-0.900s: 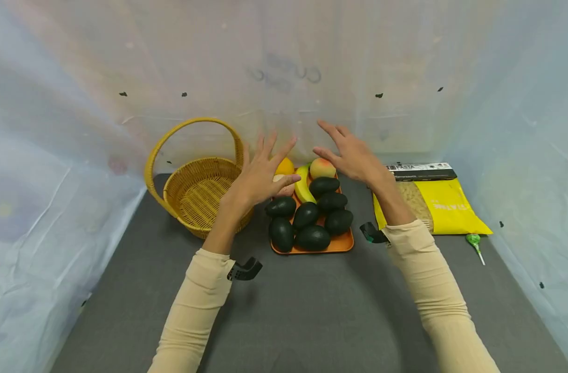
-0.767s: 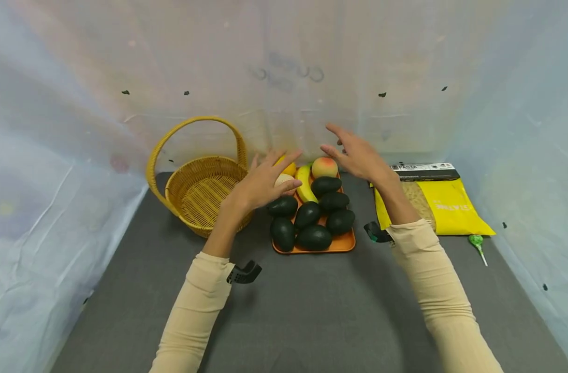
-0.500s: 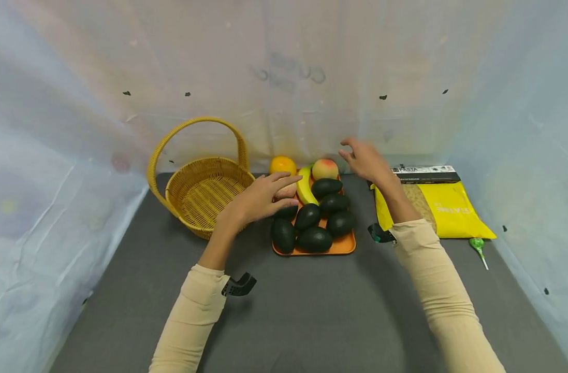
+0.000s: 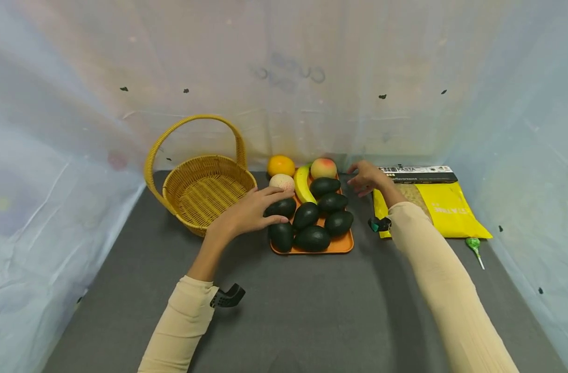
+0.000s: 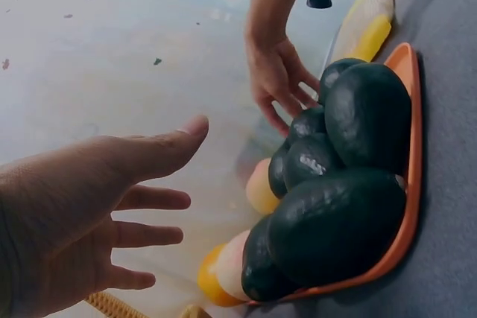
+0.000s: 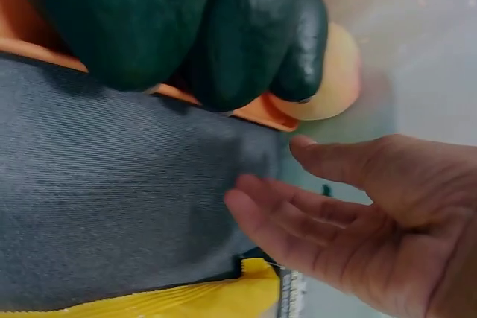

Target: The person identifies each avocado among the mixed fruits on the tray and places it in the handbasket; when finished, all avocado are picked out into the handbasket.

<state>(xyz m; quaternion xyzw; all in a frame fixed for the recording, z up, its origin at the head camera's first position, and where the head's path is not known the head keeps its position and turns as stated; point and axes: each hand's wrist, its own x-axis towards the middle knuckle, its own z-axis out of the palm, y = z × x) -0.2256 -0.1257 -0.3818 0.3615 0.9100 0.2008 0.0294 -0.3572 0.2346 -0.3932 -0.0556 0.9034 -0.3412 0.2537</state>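
Observation:
An orange tray (image 4: pixel 343 244) holds several dark green avocados (image 4: pixel 313 238), a banana (image 4: pixel 304 185), a reddish-yellow peach (image 4: pixel 323 168), a pale pinkish round fruit (image 4: pixel 282 182) and an orange (image 4: pixel 281 166). My left hand (image 4: pixel 246 213) hovers at the tray's left side with fingers spread, its tips overlapping the leftmost avocados in the head view; the left wrist view shows its palm holding nothing. My right hand (image 4: pixel 368 178) is low at the tray's far right corner, between tray and yellow bag. Its fingers are loosely bent around nothing in the right wrist view (image 6: pixel 320 221).
A wicker basket (image 4: pixel 204 199) with a tall handle stands left of the tray. On the right lie a yellow pasta bag (image 4: pixel 451 207), a black-and-white pasta box (image 4: pixel 419 174) and a green lollipop (image 4: pixel 474 244). Plastic sheeting (image 4: pixel 284 77) hangs behind and at both sides.
Both hands have come down from above the tray's far end. The left has drawn back toward the tray's left side; the right has lowered beside its far right corner.

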